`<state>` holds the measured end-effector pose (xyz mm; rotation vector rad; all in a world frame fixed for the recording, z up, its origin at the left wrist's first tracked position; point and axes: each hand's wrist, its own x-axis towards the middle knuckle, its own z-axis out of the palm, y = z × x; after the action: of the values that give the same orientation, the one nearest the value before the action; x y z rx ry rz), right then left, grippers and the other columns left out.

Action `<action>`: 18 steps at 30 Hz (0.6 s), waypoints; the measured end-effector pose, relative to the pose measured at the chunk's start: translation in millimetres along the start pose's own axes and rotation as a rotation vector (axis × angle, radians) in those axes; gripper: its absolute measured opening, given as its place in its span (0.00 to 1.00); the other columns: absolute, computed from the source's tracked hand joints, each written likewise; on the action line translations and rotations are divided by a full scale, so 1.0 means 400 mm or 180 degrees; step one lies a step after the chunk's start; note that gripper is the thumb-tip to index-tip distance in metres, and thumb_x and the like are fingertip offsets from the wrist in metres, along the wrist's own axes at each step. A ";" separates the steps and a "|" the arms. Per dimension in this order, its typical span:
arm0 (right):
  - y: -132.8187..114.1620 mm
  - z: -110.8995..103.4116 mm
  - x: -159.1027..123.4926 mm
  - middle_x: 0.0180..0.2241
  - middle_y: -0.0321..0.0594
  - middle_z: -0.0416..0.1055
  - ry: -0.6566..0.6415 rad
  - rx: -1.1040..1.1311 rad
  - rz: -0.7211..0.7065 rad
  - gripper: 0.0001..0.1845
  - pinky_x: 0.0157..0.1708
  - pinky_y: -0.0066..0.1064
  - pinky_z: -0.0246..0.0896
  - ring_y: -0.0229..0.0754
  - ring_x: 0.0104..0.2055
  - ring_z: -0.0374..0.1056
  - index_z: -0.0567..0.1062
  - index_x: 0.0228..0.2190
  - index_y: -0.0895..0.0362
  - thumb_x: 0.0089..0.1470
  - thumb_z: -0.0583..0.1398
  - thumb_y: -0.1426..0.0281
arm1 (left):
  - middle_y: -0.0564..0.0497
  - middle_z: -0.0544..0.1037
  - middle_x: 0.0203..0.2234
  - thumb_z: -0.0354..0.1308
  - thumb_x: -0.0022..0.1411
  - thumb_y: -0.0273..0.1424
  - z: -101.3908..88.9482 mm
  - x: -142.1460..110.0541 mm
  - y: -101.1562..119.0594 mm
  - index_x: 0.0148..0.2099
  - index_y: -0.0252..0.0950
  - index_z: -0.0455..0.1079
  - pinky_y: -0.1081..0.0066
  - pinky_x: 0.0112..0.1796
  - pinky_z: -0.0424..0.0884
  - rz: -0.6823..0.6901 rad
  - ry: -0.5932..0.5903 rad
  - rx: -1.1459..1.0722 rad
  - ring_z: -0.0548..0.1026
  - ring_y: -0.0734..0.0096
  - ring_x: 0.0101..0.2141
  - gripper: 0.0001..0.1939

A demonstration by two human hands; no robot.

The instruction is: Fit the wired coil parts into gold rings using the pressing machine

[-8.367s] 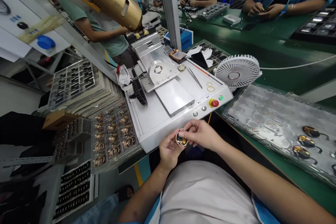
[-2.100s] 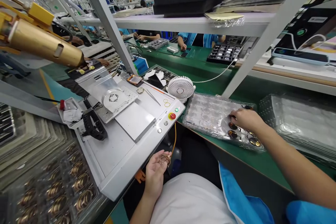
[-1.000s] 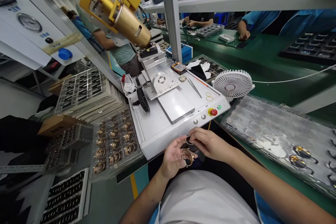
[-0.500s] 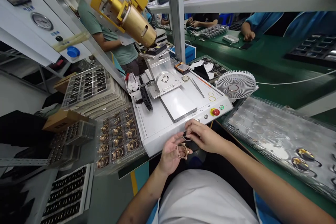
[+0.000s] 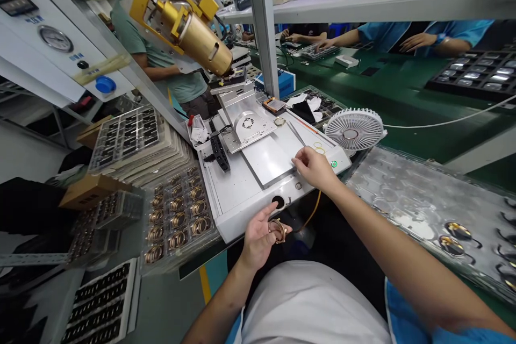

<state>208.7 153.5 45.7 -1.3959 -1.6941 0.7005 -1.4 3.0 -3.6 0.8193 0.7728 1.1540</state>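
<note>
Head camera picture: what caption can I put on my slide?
A left hand holds a gold ring while a right hand reaches over a white machine beside a tray of rings.

One left hand (image 5: 256,242), one right hand (image 5: 314,167), one gold-coloured ring (image 5: 277,231).

Apparently copper-gold ring (image 5: 278,230), brass-gold cylinder (image 5: 194,37), green bench mat (image 5: 403,140), blue knob (image 5: 105,84)

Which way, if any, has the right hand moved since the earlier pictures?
Yes: the right hand moved forward onto the white machine, toward the desk fan.
</note>
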 end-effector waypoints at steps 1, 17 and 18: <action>0.006 -0.001 0.017 0.24 0.35 0.70 -0.0005 -0.0074 0.0056 0.06 0.33 0.35 0.60 0.45 0.29 0.68 0.66 0.30 0.51 0.55 0.60 0.67 | 0.40 0.84 0.38 0.78 0.46 0.48 0.000 -0.005 0.002 0.67 0.33 0.67 0.68 0.37 0.73 0.0038 -0.0010 0.0076 0.83 0.56 0.39 0.50; -0.050 0.064 -0.271 0.35 0.43 0.81 -0.0623 0.2214 0.0818 0.24 0.34 0.39 0.76 0.50 0.35 0.77 0.81 0.45 0.55 0.56 0.67 0.51 | 0.32 0.56 0.73 0.74 0.53 0.29 0.056 -0.017 -0.021 0.71 0.40 0.63 0.52 0.47 0.79 0.0819 -0.0433 0.2723 0.80 0.42 0.51 0.45; -0.044 0.057 -0.265 0.33 0.43 0.80 -0.0628 0.2354 0.0894 0.23 0.32 0.38 0.75 0.48 0.33 0.76 0.82 0.42 0.55 0.56 0.68 0.50 | 0.32 0.54 0.73 0.75 0.52 0.29 0.056 -0.014 -0.020 0.70 0.40 0.65 0.54 0.45 0.80 0.0805 -0.0455 0.2589 0.82 0.44 0.49 0.45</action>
<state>186.0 48.5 23.1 -1.0462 -1.1768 1.4832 20.5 -7.4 1.0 1.6952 1.0528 0.9718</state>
